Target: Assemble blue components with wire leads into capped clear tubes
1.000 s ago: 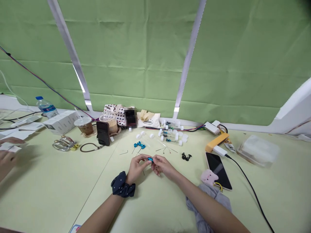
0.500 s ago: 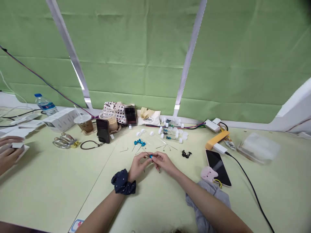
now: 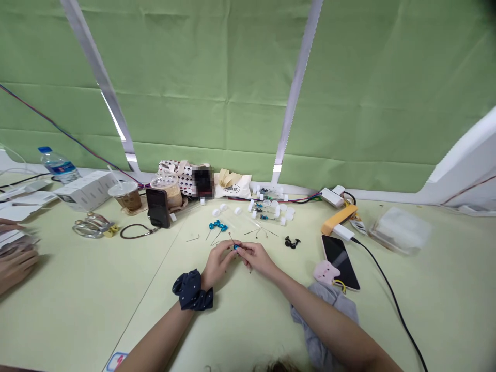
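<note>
My left hand [image 3: 217,265], with a dark dotted scrunchie [image 3: 192,290] at the wrist, and my right hand [image 3: 259,258] meet over the table. Both pinch a small shiny blue part [image 3: 236,247] between their fingertips. A thin metal rod [image 3: 230,236] sticks up beside it; whether the two are joined I cannot tell. Tiny dark tips poke out below my fingers, too small to name. Just beyond lie several similar blue parts [image 3: 219,226] with thin rods. Several thin metal pins [image 3: 261,233] fan out to the right, near some small black parts [image 3: 292,243].
Clear capped tubes [image 3: 267,209] and loose white caps [image 3: 237,211] lie farther back. A phone [image 3: 158,207] stands by drink cups [image 3: 126,195] on the left. Rightward are a tablet-like device [image 3: 341,262], a cable and a grey cloth [image 3: 329,315]. Another person's hand [image 3: 17,266] works far left.
The view has shifted slightly. My hands stay together on the blue part, and the thin rod beside it now points more upright. The other person's hands have moved at the far left.
</note>
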The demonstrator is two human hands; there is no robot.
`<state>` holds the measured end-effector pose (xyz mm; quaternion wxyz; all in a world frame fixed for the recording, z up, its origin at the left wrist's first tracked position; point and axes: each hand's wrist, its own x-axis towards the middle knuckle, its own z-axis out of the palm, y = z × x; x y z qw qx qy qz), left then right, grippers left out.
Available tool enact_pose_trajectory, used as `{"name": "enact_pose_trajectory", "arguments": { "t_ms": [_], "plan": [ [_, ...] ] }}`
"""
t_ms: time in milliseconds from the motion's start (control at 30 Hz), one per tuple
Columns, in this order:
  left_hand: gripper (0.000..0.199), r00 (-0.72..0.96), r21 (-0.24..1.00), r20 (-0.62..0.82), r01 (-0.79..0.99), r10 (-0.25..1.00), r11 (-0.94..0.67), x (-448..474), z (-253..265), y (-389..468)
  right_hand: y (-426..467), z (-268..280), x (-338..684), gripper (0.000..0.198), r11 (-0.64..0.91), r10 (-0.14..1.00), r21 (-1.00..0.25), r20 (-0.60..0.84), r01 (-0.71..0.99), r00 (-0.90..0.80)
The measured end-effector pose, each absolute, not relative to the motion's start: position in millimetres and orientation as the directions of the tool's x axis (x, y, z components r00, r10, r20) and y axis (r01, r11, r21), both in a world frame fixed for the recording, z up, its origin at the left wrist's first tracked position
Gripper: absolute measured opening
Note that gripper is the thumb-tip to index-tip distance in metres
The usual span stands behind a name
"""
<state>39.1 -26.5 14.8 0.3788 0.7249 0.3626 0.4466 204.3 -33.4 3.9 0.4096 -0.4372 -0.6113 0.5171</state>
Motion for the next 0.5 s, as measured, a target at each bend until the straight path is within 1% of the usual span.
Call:
{"name": "enact_pose_trajectory", "arguments": {
  "t_ms": [100,267,333,400,500],
  "plan": [
    [0.026,0.304,0.903,0.339,0.162,0.890,-0.399,39,13,-24,-32,3,205,0.038,0.104,0.965,-0.987,0.070,0.123,-0.254],
    [0.028,0.210,0.969,0.245,-0.017,0.947,-0.247,38,13,-19,-20,-5,213,0.035,0.139,0.990,-0.974,0.131,0.178,-0.056],
    [0.031,0.201,0.977,0.215,-0.040,0.956,-0.211,37,14,-18,-17,-6,216,0.033,0.143,0.990,-0.976,0.142,0.163,-0.017],
    [0.033,0.218,0.977,0.209,-0.012,0.953,-0.212,36,13,-18,-18,-4,216,0.034,0.156,0.988,-0.979,0.155,0.128,-0.020],
    [0.032,0.270,0.956,0.258,0.067,0.928,-0.286,38,11,-20,-25,4,211,0.045,0.166,0.982,-0.984,0.160,0.057,-0.104]
  ]
}}
